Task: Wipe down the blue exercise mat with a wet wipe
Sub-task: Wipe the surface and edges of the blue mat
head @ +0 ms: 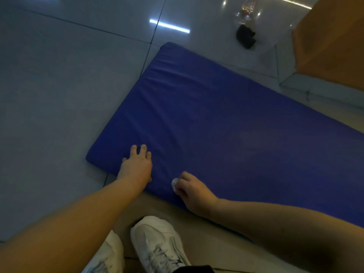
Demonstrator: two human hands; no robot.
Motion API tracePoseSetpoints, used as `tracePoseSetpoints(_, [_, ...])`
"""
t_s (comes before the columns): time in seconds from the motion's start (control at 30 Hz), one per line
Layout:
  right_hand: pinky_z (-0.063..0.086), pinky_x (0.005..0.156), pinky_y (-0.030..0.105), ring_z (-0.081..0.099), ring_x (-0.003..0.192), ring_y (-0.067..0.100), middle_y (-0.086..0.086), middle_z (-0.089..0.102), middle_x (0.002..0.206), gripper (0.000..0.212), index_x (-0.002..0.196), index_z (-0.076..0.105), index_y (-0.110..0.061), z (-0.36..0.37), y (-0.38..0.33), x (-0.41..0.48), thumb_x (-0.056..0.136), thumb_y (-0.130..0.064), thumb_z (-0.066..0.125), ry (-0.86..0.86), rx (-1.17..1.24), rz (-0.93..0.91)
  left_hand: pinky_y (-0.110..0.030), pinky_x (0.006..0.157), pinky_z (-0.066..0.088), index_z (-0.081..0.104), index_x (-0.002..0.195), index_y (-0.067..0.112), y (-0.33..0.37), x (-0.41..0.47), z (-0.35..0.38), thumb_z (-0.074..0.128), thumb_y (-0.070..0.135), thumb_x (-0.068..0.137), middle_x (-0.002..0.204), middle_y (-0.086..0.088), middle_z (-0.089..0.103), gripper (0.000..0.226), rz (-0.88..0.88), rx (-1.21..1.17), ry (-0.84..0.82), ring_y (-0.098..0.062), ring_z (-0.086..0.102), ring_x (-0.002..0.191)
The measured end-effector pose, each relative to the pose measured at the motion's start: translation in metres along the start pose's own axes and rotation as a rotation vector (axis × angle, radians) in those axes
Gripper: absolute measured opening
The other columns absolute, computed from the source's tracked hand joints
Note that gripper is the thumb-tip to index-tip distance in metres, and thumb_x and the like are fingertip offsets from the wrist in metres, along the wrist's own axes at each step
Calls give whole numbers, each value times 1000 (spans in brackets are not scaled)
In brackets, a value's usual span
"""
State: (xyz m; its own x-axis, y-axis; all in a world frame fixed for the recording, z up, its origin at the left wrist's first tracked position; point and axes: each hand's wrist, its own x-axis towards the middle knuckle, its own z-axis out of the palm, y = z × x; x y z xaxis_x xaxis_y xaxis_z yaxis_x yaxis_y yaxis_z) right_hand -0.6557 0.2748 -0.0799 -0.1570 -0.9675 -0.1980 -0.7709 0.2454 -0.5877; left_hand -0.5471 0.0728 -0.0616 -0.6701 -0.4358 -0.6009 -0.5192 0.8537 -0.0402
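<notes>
Floor (59, 75): glossy light tiles with dark grout lines; bright light reflections show on the far tiles.

Items resting directly on the floor:
- Blue exercise mat (216, 115): lies flat and diagonal, one short end toward the left, its length running out of view at the right edge. Its cover is wrinkled along the short end.
- Black object (245, 38): beyond the mat's far corner, apart from the mat.
- Clear bottle (247, 10): just behind the black object; blurred.
- Two white shoes (157, 241): side by side near the mat's near long edge.
- Orange-brown furniture (331, 36): upper right, with a pale ledge (315, 91) at its base.
</notes>
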Motion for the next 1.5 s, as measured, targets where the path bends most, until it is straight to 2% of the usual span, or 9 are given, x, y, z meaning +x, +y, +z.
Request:
tracePoseSetpoints(0.1, [50, 75, 40, 50, 80, 17, 1, 52, 92, 22, 83, 62, -14, -13, 27, 12, 103, -18, 55, 51, -15, -12, -50, 115, 37, 12, 159, 13, 0, 1, 0, 67, 43, 92, 165, -10, -3, 92, 2, -4, 2, -38, 4, 151])
tracePoseSetpoints(0.23, [52, 79, 46, 55, 85, 30, 5, 48, 88, 26, 74, 58, -9, -54, 94, 39, 100, -11, 60, 463, -32, 343, -51, 114, 38, 14, 159, 12, 0, 1, 0, 68, 42, 92, 165, -10, -1, 92, 1, -3, 8, -38, 5, 151])
tracePoseSetpoints(0.3, [50, 87, 42, 56, 97, 30, 0, 44, 99, 24, 81, 54, -12, -65, 106, 38, 103, -19, 56, 488, -27, 524, -52, 113, 39, 16, 158, 12, 0, 1, 0, 69, 43, 91, 164, -10, 0, 92, 1, -3, 7, -38, 5, 150])
tracePoseSetpoints(0.37, [46, 79, 38, 52, 87, 24, -3, 42, 98, 21, 83, 52, -15, -57, 98, 32, 104, -18, 53, 452, -24, 553, -51, 112, 41, 17, 158, 12, 0, 1, 0, 70, 43, 90, 164, -9, 0, 91, 0, -12, 10, -38, 5, 150])
tracePoseSetpoints(0.7, [42, 82, 18, 44, 92, 4, -14, 43, 108, 20, 97, 54, -26, 10, 9, -49, 111, -31, 40, 26, 17, 67, -49, 109, 44, 16, 158, 13, -2, 0, 3, 69, 44, 90, 164, -10, 1, 91, 7, -3, 37, -38, 6, 150])
tracePoseSetpoints(1.03, [43, 74, 36, 46, 86, 26, 10, 51, 100, 16, 82, 66, -9, 5, -9, 128, 97, -8, 62, 250, -16, 23, -48, 108, 46, 12, 159, 15, -3, -5, -2, 68, 47, 91, 165, -9, 0, 94, 7, -7, 38, -38, 4, 151])
tracePoseSetpoints(1.17, [46, 76, 41, 44, 84, 21, 4, 51, 96, 18, 83, 64, -13, -1, -3, 128, 100, -9, 59, 174, -16, -48, -49, 111, 43, 10, 160, 15, -5, -6, -1, 67, 45, 91, 165, -10, 1, 94, 19, -29, 56, -37, 5, 152])
tracePoseSetpoints(1.33, [41, 84, 29, 50, 90, 18, 2, 56, 103, 22, 90, 69, -16, -5, 12, 45, 105, -22, 55, -107, -23, -210, -46, 110, 42, 10, 159, 14, -7, -9, 2, 63, 49, 93, 166, -10, 0, 92, 25, -20, 80, -36, 5, 151])
tracePoseSetpoints(1.5, [51, 84, 37, 48, 97, 14, -2, 55, 107, 19, 97, 66, -20, -9, 22, 23, 107, -26, 51, -274, -75, -312, -43, 105, 45, 8, 160, 19, -14, -11, 5, 60, 54, 94, 167, -6, -2, 91, 43, -46, 96, -32, 2, 152])
